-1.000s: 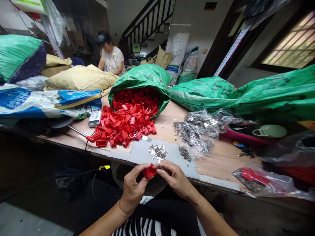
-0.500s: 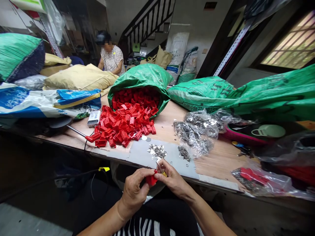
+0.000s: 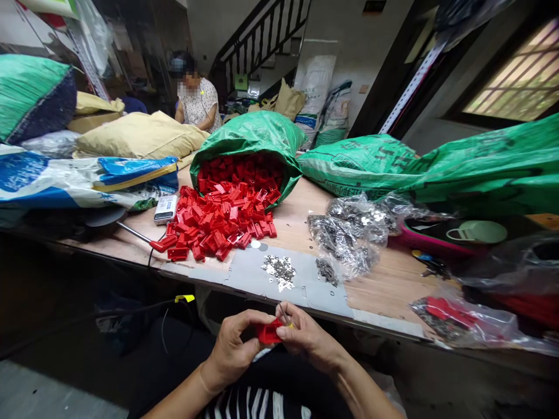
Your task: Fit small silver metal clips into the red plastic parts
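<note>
My left hand (image 3: 238, 340) is closed, pinching a red plastic part (image 3: 269, 332) between thumb and fingers just off the table's front edge. Close against it, my right hand (image 3: 305, 334) grips a small yellow-handled tool (image 3: 285, 314) with a thin metal shaft pointing up and away. The right fingertips meet the end of the red part, and its contact with the tool is hidden. Beyond my hands lies a loose pile of small silvery metal pieces (image 3: 279, 270) on a grey sheet (image 3: 244, 273). A smaller heap of dark metal pieces (image 3: 326, 272) sits to its right.
A green sack (image 3: 257, 131) spills many red plastic parts (image 3: 218, 224) onto the table. Clear bags of metal pieces (image 3: 349, 233) lie at right, near a pink-rimmed basket (image 3: 437, 247). A white boxy device (image 3: 166, 209) stands at left. A person (image 3: 198, 102) sits beyond the sacks.
Both hands have dropped slightly toward me, away from the silvery pile. The red part is turned, so more of its hollow side shows.
</note>
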A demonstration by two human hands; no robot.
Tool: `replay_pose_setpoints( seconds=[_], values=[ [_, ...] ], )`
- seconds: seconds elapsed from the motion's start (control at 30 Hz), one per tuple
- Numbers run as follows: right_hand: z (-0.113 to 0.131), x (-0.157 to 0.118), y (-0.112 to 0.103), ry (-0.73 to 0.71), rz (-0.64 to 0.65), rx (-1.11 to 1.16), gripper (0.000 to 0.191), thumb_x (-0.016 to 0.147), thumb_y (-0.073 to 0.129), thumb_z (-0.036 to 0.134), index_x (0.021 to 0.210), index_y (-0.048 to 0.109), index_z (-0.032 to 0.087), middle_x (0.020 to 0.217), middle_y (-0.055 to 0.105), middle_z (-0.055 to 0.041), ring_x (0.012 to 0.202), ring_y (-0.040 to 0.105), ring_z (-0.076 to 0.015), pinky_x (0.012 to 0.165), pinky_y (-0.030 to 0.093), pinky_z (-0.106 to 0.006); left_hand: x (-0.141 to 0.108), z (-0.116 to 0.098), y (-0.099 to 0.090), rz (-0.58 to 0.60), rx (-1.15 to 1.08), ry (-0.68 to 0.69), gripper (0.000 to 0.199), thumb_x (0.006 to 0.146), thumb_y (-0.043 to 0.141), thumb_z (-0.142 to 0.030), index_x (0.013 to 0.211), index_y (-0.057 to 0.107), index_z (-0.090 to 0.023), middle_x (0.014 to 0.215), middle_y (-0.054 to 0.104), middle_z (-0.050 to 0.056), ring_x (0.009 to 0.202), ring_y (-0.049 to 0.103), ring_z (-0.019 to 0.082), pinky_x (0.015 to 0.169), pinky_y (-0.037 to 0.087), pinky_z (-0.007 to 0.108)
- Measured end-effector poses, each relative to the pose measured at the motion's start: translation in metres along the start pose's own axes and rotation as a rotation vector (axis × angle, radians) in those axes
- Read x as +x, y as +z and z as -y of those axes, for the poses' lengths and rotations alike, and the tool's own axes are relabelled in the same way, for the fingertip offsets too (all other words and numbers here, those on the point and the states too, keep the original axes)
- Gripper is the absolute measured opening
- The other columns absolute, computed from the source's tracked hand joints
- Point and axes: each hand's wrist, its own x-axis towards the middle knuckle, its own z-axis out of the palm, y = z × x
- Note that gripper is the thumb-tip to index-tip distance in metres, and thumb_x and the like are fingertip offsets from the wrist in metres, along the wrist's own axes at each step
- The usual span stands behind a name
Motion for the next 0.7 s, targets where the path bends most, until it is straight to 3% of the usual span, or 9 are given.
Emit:
replay_pose_setpoints(
  seconds=[0.1,0.17,0.23,0.3,0.4,0.47,0.57,0.7],
  values=[
    [0.0,0.001,0.001,0.008,0.007,0.01,0.046,0.066,0.076,0.045,0.084,0.042,0.021,0.063,0.037,0.0094,0.044,0.025,-0.0022,0.04,0.019,-0.016,-0.001,0.005,-0.003,0.003,-0.153,-0.082,0.028,0.072,0.072,-0.014,0.099,0.067,-0.021,0.098,0.072,0.005,0.089,0.068,0.019,0.079,0.053,0.028],
    [0.006,0.005,-0.001,0.006,0.009,-0.094,0.045,0.068,0.073,0.049,0.089,0.045,0.021,0.065,0.042,0.0082,0.045,0.029,-0.0032,0.041,0.022,-0.017,-0.001,0.009,-0.002,-0.067,-0.272,-0.147,0.029,0.07,0.074,-0.014,0.098,0.067,-0.021,0.097,0.072,0.005,0.091,0.068,0.019,0.081,0.053,0.029],
    [0.016,0.012,-0.005,-0.039,-0.056,-0.319,0.041,0.075,0.065,0.051,0.097,0.049,0.021,0.071,0.05,0.0048,0.048,0.038,-0.0059,0.044,0.03,-0.019,0.0,0.013,0.0,-0.18,-0.381,-0.19,0.03,0.069,0.075,-0.014,0.097,0.065,-0.02,0.097,0.072,0.004,0.091,0.068,0.019,0.082,0.053,0.029],
    [0.027,0.021,-0.009,-0.151,-0.231,-0.677,0.029,0.082,0.058,0.045,0.098,0.053,0.021,0.081,0.058,0.0002,0.061,0.051,-0.0109,0.055,0.039,-0.023,0.002,0.015,0.001,-0.273,-0.427,-0.204,0.03,0.069,0.075,-0.015,0.096,0.064,-0.02,0.097,0.072,0.003,0.091,0.068,0.018,0.083,0.054,0.029],
    [0.037,0.039,-0.013,-0.254,-0.511,-1.255,0.009,0.087,0.052,0.028,0.09,0.058,0.021,0.09,0.063,-0.0033,0.083,0.057,-0.0174,0.073,0.041,-0.029,0.005,0.014,0.0,-0.31,-0.352,-0.171,0.029,0.069,0.075,-0.016,0.097,0.065,-0.02,0.097,0.071,0.003,0.09,0.068,0.018,0.084,0.054,0.029],
    [0.038,0.05,-0.013,-0.208,-0.58,-1.494,0.007,0.087,0.052,0.024,0.089,0.058,0.021,0.091,0.064,-0.0043,0.085,0.059,-0.0184,0.073,0.04,-0.028,0.005,0.013,-0.002,-0.311,-0.261,-0.129,0.029,0.071,0.074,-0.016,0.098,0.066,-0.021,0.098,0.07,0.003,0.091,0.067,0.018,0.084,0.054,0.029],
    [0.036,0.062,-0.011,-0.13,-0.597,-1.669,0.006,0.087,0.054,0.025,0.088,0.057,0.021,0.092,0.064,-0.0046,0.084,0.06,-0.0178,0.069,0.04,-0.027,0.005,0.012,-0.006,-0.314,-0.132,-0.076,0.029,0.074,0.071,-0.017,0.102,0.066,-0.022,0.1,0.07,0.004,0.094,0.067,0.019,0.085,0.054,0.03],
    [0.035,0.067,-0.008,-0.102,-0.6,-1.718,0.002,0.086,0.055,0.023,0.086,0.056,0.021,0.091,0.064,-0.0027,0.082,0.06,-0.0167,0.067,0.038,-0.026,0.005,0.012,-0.009,-0.325,-0.029,-0.046,0.03,0.075,0.069,-0.017,0.104,0.065,-0.022,0.102,0.07,0.005,0.095,0.067,0.019,0.086,0.054,0.03]
  ],
)
